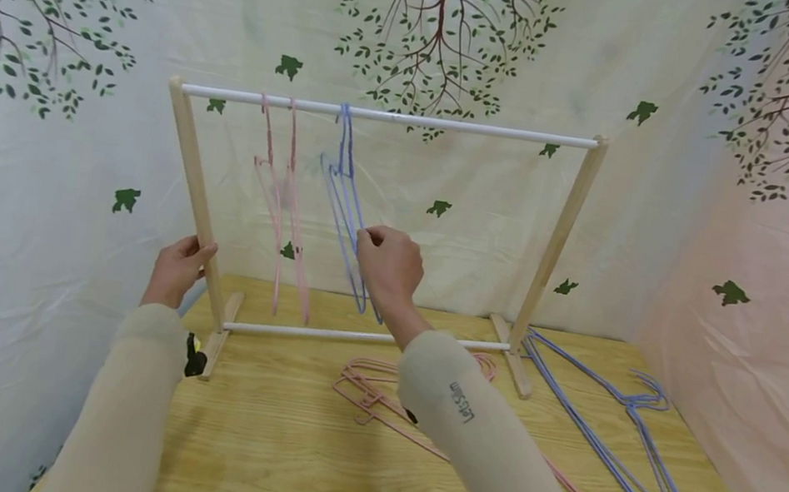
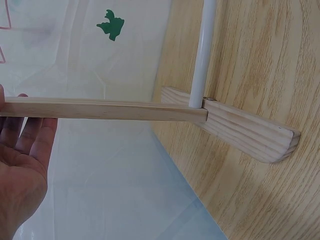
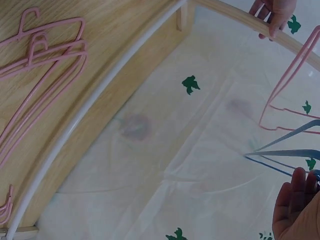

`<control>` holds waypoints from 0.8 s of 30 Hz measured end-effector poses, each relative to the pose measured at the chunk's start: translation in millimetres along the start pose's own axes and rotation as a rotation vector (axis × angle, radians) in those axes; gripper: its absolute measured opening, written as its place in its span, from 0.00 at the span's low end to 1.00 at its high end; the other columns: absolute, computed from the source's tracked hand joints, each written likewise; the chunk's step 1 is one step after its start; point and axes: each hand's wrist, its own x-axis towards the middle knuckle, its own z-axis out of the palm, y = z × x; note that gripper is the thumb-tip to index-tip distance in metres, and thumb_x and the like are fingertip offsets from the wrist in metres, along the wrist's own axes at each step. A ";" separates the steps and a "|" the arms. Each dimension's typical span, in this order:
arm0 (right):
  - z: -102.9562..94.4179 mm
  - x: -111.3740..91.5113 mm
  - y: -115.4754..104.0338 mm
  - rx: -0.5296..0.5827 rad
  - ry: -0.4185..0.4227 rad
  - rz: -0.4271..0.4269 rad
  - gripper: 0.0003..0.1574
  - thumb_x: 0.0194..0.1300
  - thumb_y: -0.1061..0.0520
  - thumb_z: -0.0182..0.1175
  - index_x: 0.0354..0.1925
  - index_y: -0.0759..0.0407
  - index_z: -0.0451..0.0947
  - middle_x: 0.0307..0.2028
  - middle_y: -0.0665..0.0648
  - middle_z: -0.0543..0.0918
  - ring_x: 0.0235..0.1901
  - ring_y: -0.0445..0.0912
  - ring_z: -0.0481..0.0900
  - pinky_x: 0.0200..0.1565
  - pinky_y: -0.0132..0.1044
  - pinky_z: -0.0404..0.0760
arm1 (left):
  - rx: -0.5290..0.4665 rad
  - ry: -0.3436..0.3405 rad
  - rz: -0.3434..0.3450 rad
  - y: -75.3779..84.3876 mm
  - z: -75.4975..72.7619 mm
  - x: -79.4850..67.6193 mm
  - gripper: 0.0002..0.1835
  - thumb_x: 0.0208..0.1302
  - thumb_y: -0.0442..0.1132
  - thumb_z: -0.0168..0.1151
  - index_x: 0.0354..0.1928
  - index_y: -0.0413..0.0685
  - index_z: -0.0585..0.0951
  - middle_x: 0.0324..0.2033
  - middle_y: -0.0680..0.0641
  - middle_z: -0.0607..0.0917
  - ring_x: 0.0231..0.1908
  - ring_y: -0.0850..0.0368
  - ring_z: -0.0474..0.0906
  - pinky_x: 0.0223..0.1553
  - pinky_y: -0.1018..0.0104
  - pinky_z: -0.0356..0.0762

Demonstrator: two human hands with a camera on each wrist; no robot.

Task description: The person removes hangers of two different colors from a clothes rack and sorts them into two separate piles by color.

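Note:
My left hand [image 1: 175, 270] grips the left wooden post [image 1: 189, 158] of a clothes rack, thumb on one side and fingers on the other. Two blue hangers [image 1: 350, 147] hang near the middle of the rack's white top rod [image 1: 449, 125]. With curled fingers, my right hand [image 1: 391, 267] pinches the sloping side of the right-hand blue hanger. In the right wrist view that hand [image 3: 300, 207] is cut off by the frame edge, so the contact is partly hidden. Farther left on the rod hang two pink hangers [image 1: 293, 139].
Several pink hangers [image 1: 373, 398] lie on the wooden table [image 1: 260, 446], partly under my right forearm. Blue hangers [image 1: 581, 428] lie at the table's right side. A white lower rod [image 1: 321, 335] joins the rack's wooden feet [image 2: 250, 127]. Patterned cloth hangs behind and on both sides.

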 end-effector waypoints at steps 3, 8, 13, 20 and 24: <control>-2.3 -0.3 3.6 0.000 0.006 -0.017 0.13 0.68 0.50 0.60 0.41 0.51 0.90 0.35 0.49 0.89 0.34 0.44 0.84 0.38 0.41 0.81 | -0.002 0.001 -0.004 -0.2 -0.1 0.5 0.31 0.77 0.46 0.50 0.75 0.40 0.60 0.70 0.35 0.66 0.66 0.40 0.64 0.66 0.46 0.65; -8.0 0.8 12.2 -0.010 0.034 -0.068 0.13 0.69 0.51 0.60 0.42 0.52 0.90 0.36 0.51 0.89 0.34 0.45 0.85 0.38 0.41 0.82 | 0.000 0.002 -0.015 -0.6 0.0 0.5 0.31 0.77 0.47 0.50 0.75 0.42 0.60 0.70 0.36 0.66 0.67 0.40 0.64 0.66 0.46 0.65; -16.0 4.8 24.5 -0.025 0.085 -0.130 0.12 0.68 0.52 0.62 0.41 0.53 0.90 0.35 0.52 0.89 0.34 0.46 0.86 0.37 0.42 0.83 | 0.007 0.005 -0.014 -1.2 0.4 1.3 0.31 0.78 0.46 0.50 0.75 0.41 0.60 0.70 0.36 0.66 0.67 0.40 0.64 0.66 0.45 0.64; -32.3 9.5 49.5 -0.057 0.151 -0.257 0.11 0.66 0.54 0.63 0.40 0.56 0.90 0.36 0.54 0.89 0.36 0.48 0.86 0.37 0.45 0.83 | 0.016 0.011 -0.015 -2.1 0.3 2.1 0.30 0.78 0.46 0.50 0.75 0.41 0.60 0.70 0.36 0.66 0.67 0.40 0.64 0.66 0.45 0.65; -43.4 11.1 66.2 -0.083 0.201 -0.340 0.10 0.66 0.54 0.64 0.39 0.58 0.90 0.34 0.55 0.89 0.33 0.49 0.86 0.34 0.46 0.82 | 0.014 0.005 -0.002 -3.4 0.0 2.7 0.30 0.77 0.46 0.51 0.75 0.40 0.61 0.69 0.35 0.67 0.66 0.39 0.65 0.66 0.46 0.66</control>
